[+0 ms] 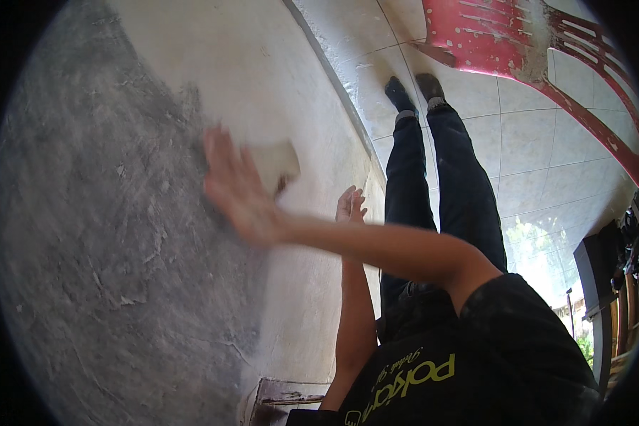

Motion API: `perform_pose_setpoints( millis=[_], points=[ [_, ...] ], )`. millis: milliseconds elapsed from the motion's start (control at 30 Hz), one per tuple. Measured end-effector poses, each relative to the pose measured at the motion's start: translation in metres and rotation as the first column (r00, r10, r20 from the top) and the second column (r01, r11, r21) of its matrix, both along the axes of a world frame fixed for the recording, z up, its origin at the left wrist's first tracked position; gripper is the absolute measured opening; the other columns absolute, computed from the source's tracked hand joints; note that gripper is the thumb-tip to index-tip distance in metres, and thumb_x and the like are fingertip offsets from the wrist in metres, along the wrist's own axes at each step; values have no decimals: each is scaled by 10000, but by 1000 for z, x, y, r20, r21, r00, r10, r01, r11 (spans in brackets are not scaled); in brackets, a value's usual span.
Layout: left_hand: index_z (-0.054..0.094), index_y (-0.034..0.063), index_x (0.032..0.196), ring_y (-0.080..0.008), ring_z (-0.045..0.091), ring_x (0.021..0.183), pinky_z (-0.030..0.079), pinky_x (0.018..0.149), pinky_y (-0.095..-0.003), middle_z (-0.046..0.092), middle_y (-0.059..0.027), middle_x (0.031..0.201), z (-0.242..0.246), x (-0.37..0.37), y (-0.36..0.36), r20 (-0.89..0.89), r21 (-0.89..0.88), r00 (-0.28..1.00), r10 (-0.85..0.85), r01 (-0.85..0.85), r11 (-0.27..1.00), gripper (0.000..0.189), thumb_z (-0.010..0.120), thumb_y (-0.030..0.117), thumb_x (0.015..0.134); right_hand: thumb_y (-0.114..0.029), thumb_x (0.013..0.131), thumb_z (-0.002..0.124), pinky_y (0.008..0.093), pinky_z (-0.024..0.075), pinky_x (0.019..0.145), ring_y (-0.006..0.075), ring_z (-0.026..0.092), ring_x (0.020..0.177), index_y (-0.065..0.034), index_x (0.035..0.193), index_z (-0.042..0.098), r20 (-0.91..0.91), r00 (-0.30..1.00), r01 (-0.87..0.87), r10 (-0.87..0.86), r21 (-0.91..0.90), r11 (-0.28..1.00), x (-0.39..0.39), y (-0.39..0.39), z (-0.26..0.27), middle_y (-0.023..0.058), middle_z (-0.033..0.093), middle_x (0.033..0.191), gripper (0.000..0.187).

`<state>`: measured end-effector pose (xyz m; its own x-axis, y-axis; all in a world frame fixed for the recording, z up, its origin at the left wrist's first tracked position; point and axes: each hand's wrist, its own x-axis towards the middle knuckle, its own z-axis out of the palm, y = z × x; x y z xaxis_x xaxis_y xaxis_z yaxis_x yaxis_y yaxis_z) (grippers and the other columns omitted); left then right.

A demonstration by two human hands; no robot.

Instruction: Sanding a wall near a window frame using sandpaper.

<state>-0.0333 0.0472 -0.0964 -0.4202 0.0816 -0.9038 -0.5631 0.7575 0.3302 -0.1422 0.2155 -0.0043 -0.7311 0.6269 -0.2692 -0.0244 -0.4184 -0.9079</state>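
My right hand point(239, 191), blurred, reaches across my body to the wall point(138, 255). Its fingers are extended, and a flat pale sheet point(277, 160) with a brown mark sticks out beside them; the sheet looks held under the hand, and its material is unclear. The wall is rough dark grey on the left and smoother pale plaster nearer my legs. My left hand point(351, 205) hangs low near the pale part of the wall, with its fingers partly bent; whether it holds anything small is unclear.
A worn red plastic chair point(484, 40) stands on the tiled floor point(527, 138) beyond my legs. A framed opening or ledge point(290, 391) is at the wall near the bottom edge. Dark furniture and wooden slats stand at the far right, by a bright opening.
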Motion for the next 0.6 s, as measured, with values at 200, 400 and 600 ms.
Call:
perform_pose_setpoints(
  millis=[200, 400, 600],
  points=[
    [424, 17, 1270, -252, 451, 1153, 352, 975, -369, 464, -140, 1274, -15, 0, -17, -97, 276, 982, -164, 185, 943, 475, 540, 279, 892, -416, 945, 105, 417, -86, 1090, 261, -143, 1368, -25, 1403, -117, -12, 999, 41, -41, -5, 999, -16, 42, -27, 158, -109, 1485, 642],
    [448, 34, 1246, -214, 510, 1081, 422, 884, -350, 519, -135, 1205, -2, -7, 21, -24, -13, 999, -31, 31, 999, 472, 519, 351, 903, -360, 955, 159, 449, -44, 1091, 280, -104, 1376, -7, 1411, -67, -114, 991, 61, -74, -116, 991, -9, 15, -9, 189, -70, 1483, 619],
    [446, 4, 1249, -238, 477, 1126, 384, 938, -357, 498, -131, 1239, -1, -11, 29, -21, 92, 983, -180, 181, 979, 454, 535, 270, 891, -395, 950, 115, 394, -83, 1096, 249, -118, 1373, -1, 1392, -120, -58, 994, 93, -96, -67, 993, -24, 54, -48, 145, -119, 1486, 638]
  ],
)
